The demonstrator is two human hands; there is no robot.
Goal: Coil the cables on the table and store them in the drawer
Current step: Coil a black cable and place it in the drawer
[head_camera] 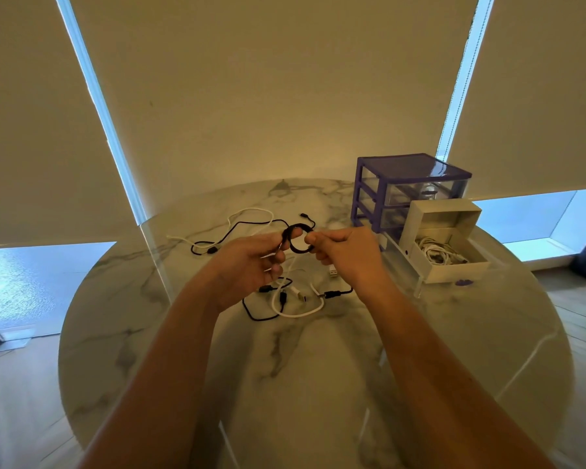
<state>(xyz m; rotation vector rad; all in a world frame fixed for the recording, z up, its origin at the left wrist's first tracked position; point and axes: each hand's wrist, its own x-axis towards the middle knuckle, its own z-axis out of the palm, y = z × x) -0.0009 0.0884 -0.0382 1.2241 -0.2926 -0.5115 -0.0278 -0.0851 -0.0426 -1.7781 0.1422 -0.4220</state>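
While you hold the black cable [296, 239], wound into a small round coil, above the marble bench [318, 367], your left hand [251, 262] and right hand [345, 255] pinch its opposite sides with curled fingers; loose cables [285, 299] lie beneath, beside the purple plastic drawer unit [379, 184].

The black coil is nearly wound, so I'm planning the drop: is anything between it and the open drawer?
Nothing visible blocks the way. The black coil, held by both hands, has open air rightward to the pulled-out drawer, whose top is uncovered; white cables already lie inside it.
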